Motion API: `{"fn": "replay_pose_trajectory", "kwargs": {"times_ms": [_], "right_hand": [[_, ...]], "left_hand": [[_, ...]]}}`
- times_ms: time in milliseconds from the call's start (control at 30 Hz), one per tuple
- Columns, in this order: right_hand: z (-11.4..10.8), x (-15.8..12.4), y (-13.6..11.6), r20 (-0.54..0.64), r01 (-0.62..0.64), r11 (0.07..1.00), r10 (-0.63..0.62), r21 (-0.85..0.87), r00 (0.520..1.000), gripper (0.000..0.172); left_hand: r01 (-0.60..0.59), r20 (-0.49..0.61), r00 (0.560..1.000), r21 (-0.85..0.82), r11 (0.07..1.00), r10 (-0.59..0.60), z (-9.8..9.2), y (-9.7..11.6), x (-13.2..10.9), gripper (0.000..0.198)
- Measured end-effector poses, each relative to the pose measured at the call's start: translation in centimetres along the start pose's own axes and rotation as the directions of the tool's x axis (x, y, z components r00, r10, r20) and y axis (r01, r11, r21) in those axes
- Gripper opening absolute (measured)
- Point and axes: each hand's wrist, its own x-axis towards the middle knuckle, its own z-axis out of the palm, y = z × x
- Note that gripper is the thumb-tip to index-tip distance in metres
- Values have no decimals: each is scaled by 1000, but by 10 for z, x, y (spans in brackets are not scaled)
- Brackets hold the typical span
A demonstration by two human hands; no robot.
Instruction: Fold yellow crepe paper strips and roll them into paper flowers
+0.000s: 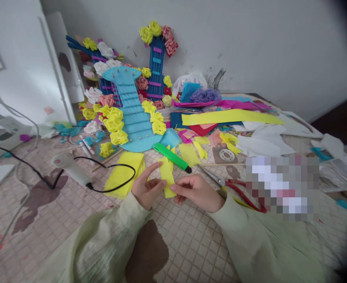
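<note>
Between my two hands is a small strip of yellow crepe paper (168, 179), held upright above the tiled tabletop. My left hand (146, 185) pinches its left edge with the thumb, the index finger stretched up along it. Thumb and fingers of my right hand (195, 191) are closed on its lower right edge. Just beyond lies a green utility knife (172, 156). A stack of yellow paper sheets (122, 173) rests left of my left hand, under a black cable loop. Scissors with red handles (235, 186) lie to the right of my right hand.
A white glue gun (70, 169) with a black cord lies at left. Guitar shapes, one light blue (135, 118), lean at the back among yellow, pink and white paper flowers. A long yellow strip (232, 116), white paper (264, 139) and a tape roll (227, 155) lie at right.
</note>
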Motion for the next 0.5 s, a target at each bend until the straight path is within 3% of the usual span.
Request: {"fn": "replay_pose_trajectory", "kwargs": {"times_ms": [267,500], "right_hand": [[5,-4,-4,-8,41,996,-42,-75,999,30],[10,-8,-9,26,44,991,-41,-130,999,30]], "left_hand": [[64,19,998,33,997,-64,0,4,-2,62],[48,7,999,3,999,-48,1,6,-2,61]]}}
